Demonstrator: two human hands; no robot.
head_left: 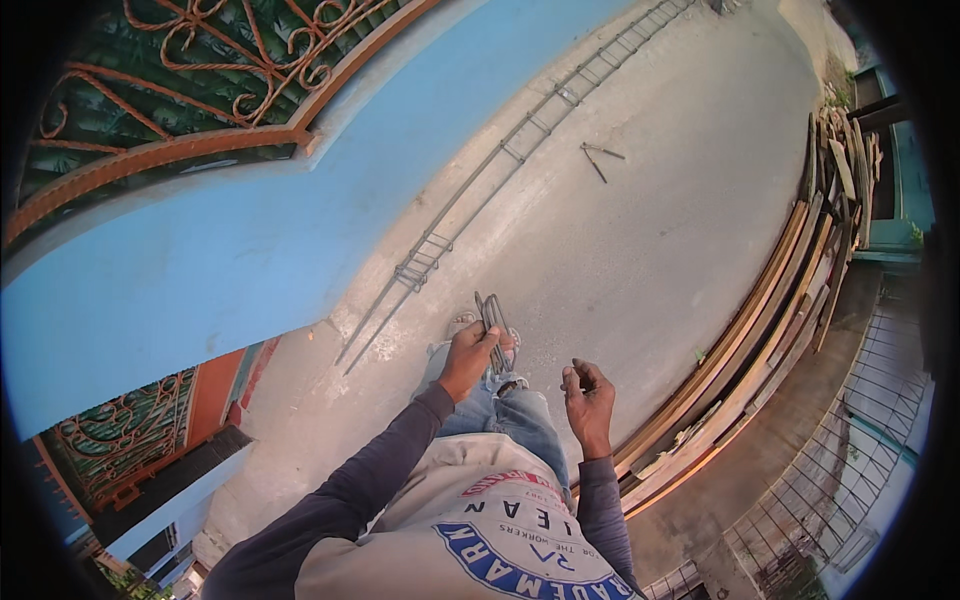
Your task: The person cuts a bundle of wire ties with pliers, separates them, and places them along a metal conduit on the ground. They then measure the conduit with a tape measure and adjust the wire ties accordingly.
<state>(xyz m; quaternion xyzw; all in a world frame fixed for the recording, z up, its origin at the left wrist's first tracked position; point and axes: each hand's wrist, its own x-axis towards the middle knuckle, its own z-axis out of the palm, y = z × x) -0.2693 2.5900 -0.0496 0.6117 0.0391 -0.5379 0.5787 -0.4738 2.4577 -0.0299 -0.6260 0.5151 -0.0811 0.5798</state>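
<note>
A blue wall (260, 215) topped by a rusty grille (215, 130) bounds the left. Along its foot lies a long metal frame (415, 270). The person's left grip (468, 360) is clamped on bent metal rods (492, 310) above the feet, partly hiding them. A two-handled tool (602, 152) lies spread on the ground. The right grip (590, 402) has curled fingers; whether they meet cannot be told. Stacked planks (752, 375) obstruct the right side, wire mesh (842, 440) beyond.

Dark sleeves (345, 480), faded blue jeans (530, 416)
</note>
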